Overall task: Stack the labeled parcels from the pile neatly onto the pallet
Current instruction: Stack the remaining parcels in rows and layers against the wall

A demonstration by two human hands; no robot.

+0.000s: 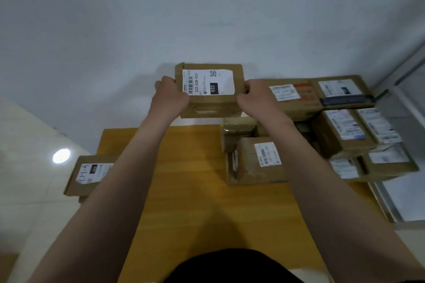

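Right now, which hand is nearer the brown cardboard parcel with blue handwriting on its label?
Left. The left hand grips the held brown parcel's end toward the handwritten parcel; the right hand grips the far end.

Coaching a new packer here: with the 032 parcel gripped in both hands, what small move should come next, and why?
Probably lower the 032 parcel onto the bare wood of the pallet, snug against the stacked parcels on the right. The left hand and right hand grip its sides, it is held up near the pallet's far edge, and the wood there looks free.
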